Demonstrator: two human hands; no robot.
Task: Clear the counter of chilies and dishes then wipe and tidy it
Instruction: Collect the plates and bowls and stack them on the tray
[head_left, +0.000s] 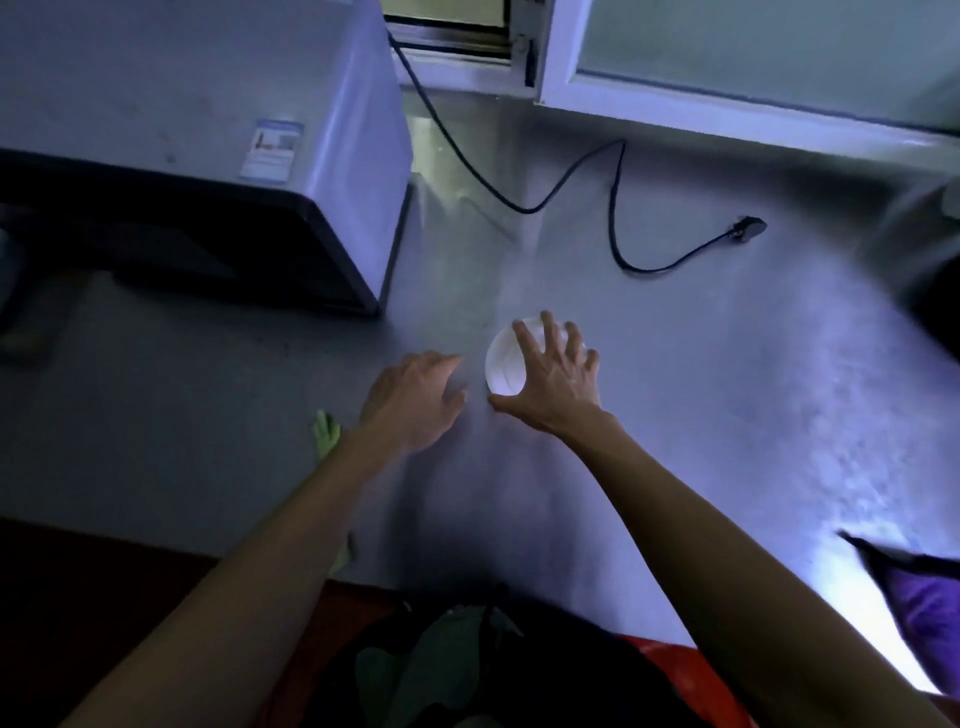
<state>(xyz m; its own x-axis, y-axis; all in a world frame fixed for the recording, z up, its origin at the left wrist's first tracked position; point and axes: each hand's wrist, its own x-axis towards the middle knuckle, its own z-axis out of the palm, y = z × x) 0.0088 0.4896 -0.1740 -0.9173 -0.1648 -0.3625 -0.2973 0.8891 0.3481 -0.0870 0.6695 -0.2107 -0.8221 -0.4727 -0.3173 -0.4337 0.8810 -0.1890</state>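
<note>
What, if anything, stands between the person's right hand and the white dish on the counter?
Nothing visible does. The right hand is spread directly over the white dish, fingers across its top and thumb at its near edge. The left hand is open beside it, apart from the dish. The black cord lies farther back on the counter.

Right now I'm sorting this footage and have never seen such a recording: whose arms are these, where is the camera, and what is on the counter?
There is no machine: a person wears one camera on the head, looking down at their own bare arms. The right hand is spread over a small white dish on the grey counter; whether it grips it yet is unclear. The left hand hovers beside it, holding nothing. A green chili lies near the left forearm. A boxy appliance stands at the back left, and a loose black power cord trails across the counter.
</note>
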